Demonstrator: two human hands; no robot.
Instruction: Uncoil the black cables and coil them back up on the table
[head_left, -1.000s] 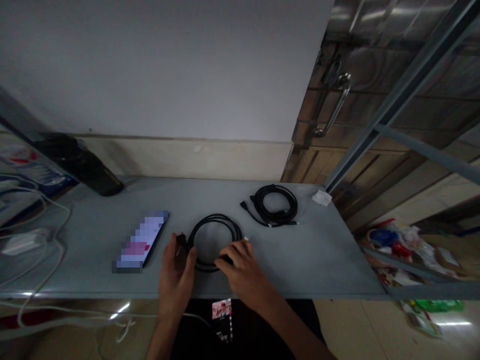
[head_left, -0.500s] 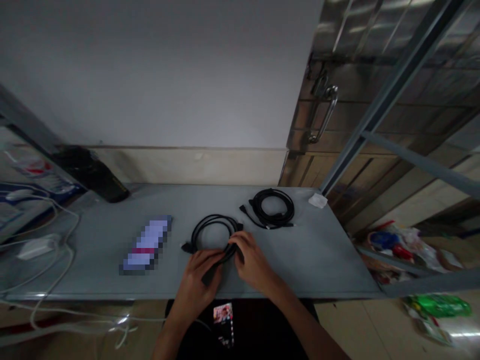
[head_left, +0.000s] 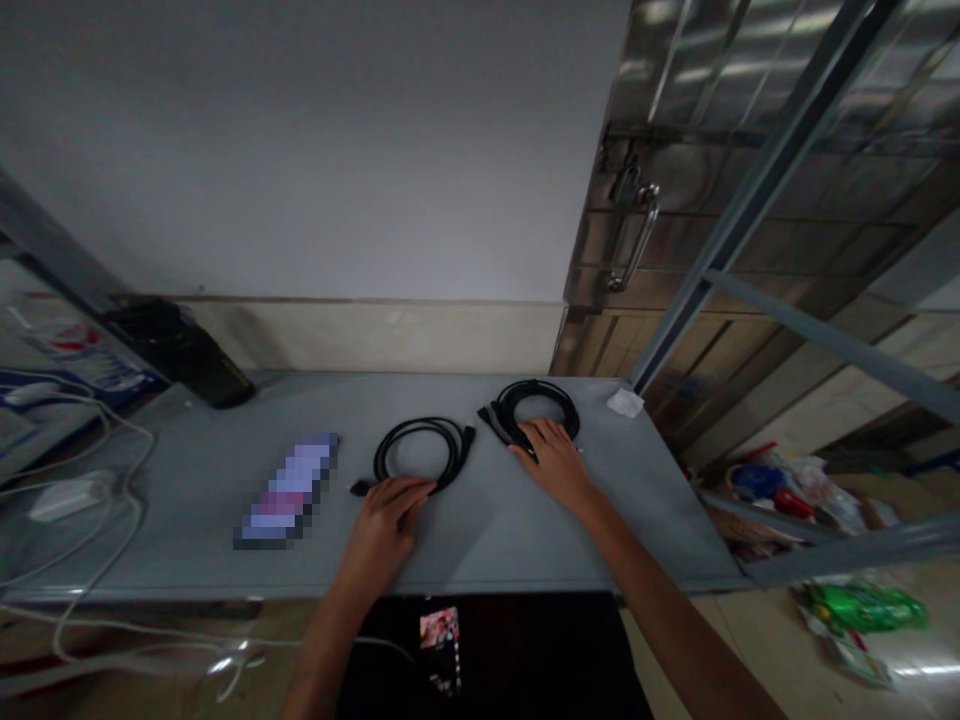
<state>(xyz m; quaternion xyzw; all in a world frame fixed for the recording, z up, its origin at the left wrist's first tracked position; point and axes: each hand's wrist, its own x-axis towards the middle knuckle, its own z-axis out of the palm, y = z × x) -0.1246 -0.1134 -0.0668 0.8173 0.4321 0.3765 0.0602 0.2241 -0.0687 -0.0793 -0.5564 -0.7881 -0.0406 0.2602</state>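
A coiled black cable (head_left: pixel 455 457) with plugs at its ends lies on the left of the grey tabletop. My left hand (head_left: pixel 384 520) is closed at its near edge, fingers curled over the loop. Farther right lies a second black cable coil (head_left: pixel 568 397), larger and thicker. My right hand (head_left: pixel 555 465) rests over its near side, fingers stretched out and thumb apart, covering part of the loops. A phone (head_left: pixel 289 490) with a lit, blurred screen lies left of the first coil.
A black bottle-like object (head_left: pixel 191 355) leans at the back left. White cords and a white adapter (head_left: pixel 71 497) lie at the left edge. A crumpled white tissue (head_left: pixel 625 402) sits near the back right corner, beside a metal frame post (head_left: pixel 675 320). Another lit screen (head_left: pixel 440 640) shows below the table edge.
My right hand has left the left coil and moved right and away from me onto the other coil. My left hand stays at the first coil, which has opened out slightly.
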